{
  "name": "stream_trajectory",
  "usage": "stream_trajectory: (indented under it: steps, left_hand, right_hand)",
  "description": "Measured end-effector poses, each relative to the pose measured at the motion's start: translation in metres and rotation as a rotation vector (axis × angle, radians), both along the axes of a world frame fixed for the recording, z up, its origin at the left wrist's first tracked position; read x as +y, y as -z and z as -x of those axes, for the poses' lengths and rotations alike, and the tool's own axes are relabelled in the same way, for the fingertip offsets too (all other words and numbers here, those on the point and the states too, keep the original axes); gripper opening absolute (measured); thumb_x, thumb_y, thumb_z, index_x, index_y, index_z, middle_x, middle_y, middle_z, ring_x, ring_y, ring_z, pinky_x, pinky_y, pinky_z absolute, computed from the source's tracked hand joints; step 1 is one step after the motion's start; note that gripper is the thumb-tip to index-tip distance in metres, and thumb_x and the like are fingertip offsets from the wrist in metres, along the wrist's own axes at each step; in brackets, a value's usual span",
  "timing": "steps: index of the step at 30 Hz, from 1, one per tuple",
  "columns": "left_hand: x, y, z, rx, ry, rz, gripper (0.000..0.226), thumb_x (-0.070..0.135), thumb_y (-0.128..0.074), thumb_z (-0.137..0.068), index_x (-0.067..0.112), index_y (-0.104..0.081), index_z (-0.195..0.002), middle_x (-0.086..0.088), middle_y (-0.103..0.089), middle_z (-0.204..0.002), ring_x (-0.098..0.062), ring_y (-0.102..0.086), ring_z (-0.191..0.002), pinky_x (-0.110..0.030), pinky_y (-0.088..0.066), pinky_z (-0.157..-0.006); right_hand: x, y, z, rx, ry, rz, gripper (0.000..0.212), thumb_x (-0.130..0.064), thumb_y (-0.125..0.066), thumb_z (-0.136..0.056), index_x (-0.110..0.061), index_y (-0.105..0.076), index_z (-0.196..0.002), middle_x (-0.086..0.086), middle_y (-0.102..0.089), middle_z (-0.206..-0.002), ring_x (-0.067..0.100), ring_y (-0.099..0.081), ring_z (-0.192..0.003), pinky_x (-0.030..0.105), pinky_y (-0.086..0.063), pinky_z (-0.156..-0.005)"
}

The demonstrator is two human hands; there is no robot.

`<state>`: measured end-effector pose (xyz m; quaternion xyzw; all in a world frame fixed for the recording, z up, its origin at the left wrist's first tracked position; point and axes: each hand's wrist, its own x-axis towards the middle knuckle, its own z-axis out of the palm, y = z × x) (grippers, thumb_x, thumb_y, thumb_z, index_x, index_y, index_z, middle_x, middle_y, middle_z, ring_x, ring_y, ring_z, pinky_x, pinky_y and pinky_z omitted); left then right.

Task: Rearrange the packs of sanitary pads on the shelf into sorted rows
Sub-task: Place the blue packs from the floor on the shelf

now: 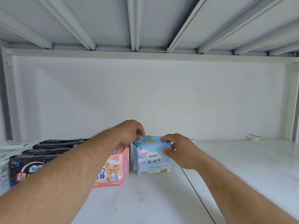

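Both hands pinch the blue pack point(152, 156): left hand point(129, 132) at eleven o'clock, right hand point(178, 151) at three.

On my feed I see a white back wall point(153, 94) behind the bay, the ribbed grey underside of the upper shelf point(145, 21) overhead, a grey upright post point(9, 102) at far left, and a small white object point(253, 137), too small to identify, at right rear.
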<state>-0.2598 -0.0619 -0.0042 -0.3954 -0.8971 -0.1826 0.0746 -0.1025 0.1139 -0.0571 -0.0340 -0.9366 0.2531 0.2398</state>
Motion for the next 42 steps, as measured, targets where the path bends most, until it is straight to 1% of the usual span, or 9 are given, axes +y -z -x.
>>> stream_trajectory:
  steps: [4, 7, 9, 13, 16, 21, 27, 34, 42]
  left_hand:
    - [-0.002, 0.001, -0.004, -0.015, 0.006, 0.061, 0.028, 0.007, -0.058, -0.092, 0.023, -0.073, -0.111, 0.007, -0.071, -0.105, -0.009, -0.065, -0.092, -0.024, -0.052, -0.080]
    - [-0.001, 0.001, -0.008, 0.004, -0.001, 0.105, 0.032, 0.006, -0.054, -0.094, 0.023, -0.072, -0.115, 0.006, -0.071, -0.111, -0.011, -0.064, -0.098, -0.027, -0.053, -0.089]
    - [-0.002, 0.002, -0.009, 0.005, -0.003, 0.115, 0.034, 0.006, -0.053, -0.094, 0.024, -0.071, -0.116, 0.007, -0.070, -0.113, -0.011, -0.063, -0.100, -0.027, -0.052, -0.091]
    - [-0.007, 0.001, -0.010, -0.020, -0.001, 0.080, 0.036, 0.003, -0.051, -0.093, 0.025, -0.071, -0.114, 0.006, -0.069, -0.114, -0.010, -0.063, -0.102, -0.031, -0.052, -0.093]
    - [-0.011, 0.000, -0.016, -0.040, -0.014, 0.027, 0.036, 0.005, -0.050, -0.096, 0.022, -0.064, -0.124, 0.006, -0.063, -0.123, -0.012, -0.059, -0.108, -0.027, -0.049, -0.092]
    - [-0.022, -0.003, -0.044, -0.016, -0.023, -0.025, 0.038, 0.029, -0.054, -0.098, 0.025, -0.053, -0.136, 0.005, -0.055, -0.137, -0.013, -0.055, -0.117, -0.027, -0.042, -0.099]
    - [-0.039, -0.004, -0.113, 0.107, -0.081, 0.072, 0.059, 0.053, -0.044, -0.097, 0.034, -0.029, -0.150, 0.011, -0.028, -0.158, -0.016, -0.032, -0.142, -0.034, -0.029, -0.115]
    - [-0.051, 0.016, -0.219, 0.155, -0.145, 0.105, 0.062, 0.057, -0.037, -0.096, 0.031, -0.027, -0.151, 0.012, -0.029, -0.157, -0.021, -0.029, -0.142, -0.041, -0.030, -0.113]
    - [-0.055, 0.047, -0.368, 0.143, -0.215, 0.107, 0.064, 0.054, -0.035, -0.097, 0.026, -0.023, -0.153, 0.008, -0.020, -0.161, -0.021, -0.024, -0.145, -0.039, -0.028, -0.114]
  right_hand:
    - [-0.002, 0.003, 0.001, -0.022, 0.039, 0.000, 0.041, -0.026, -0.057, -0.098, -0.028, -0.053, -0.139, -0.008, -0.051, -0.130, 0.009, -0.051, -0.102, 0.019, -0.041, -0.083]
    - [-0.004, 0.003, 0.002, -0.041, 0.067, -0.016, 0.039, -0.027, -0.054, -0.100, -0.026, -0.054, -0.139, -0.010, -0.050, -0.120, 0.011, -0.054, -0.095, 0.018, -0.043, -0.071]
    - [-0.005, 0.004, 0.002, -0.051, 0.083, -0.020, 0.040, -0.030, -0.053, -0.100, -0.027, -0.053, -0.140, -0.010, -0.049, -0.124, 0.011, -0.055, -0.094, 0.018, -0.043, -0.068]
    - [-0.005, 0.002, -0.006, -0.090, 0.083, -0.104, 0.051, -0.038, -0.055, -0.097, -0.030, -0.045, -0.146, -0.009, -0.047, -0.136, 0.012, -0.055, -0.114, 0.026, -0.047, -0.090]
    - [-0.004, -0.004, -0.015, -0.092, 0.103, -0.111, 0.059, -0.044, -0.059, -0.093, -0.033, -0.039, -0.149, -0.010, -0.046, -0.142, 0.011, -0.049, -0.126, 0.029, -0.044, -0.099]
    - [-0.012, -0.012, -0.039, -0.121, 0.139, -0.125, 0.059, -0.045, -0.056, -0.096, -0.029, -0.037, -0.150, -0.008, -0.041, -0.152, 0.013, -0.038, -0.139, 0.031, -0.036, -0.110]
    - [-0.032, -0.018, -0.078, -0.196, 0.220, -0.260, 0.061, -0.048, -0.045, -0.100, -0.019, -0.033, -0.152, -0.001, -0.039, -0.154, 0.019, -0.030, -0.144, 0.036, -0.031, -0.114]
    - [-0.055, -0.016, -0.151, -0.224, 0.246, -0.423, 0.061, -0.053, -0.037, -0.099, -0.015, -0.036, -0.147, 0.000, -0.036, -0.152, 0.021, -0.017, -0.150, 0.039, -0.027, -0.115]
    - [-0.063, 0.003, -0.275, -0.268, 0.184, -0.451, 0.061, -0.055, -0.035, -0.099, -0.013, -0.038, -0.143, 0.002, -0.036, -0.153, 0.023, -0.022, -0.148, 0.039, -0.028, -0.113]
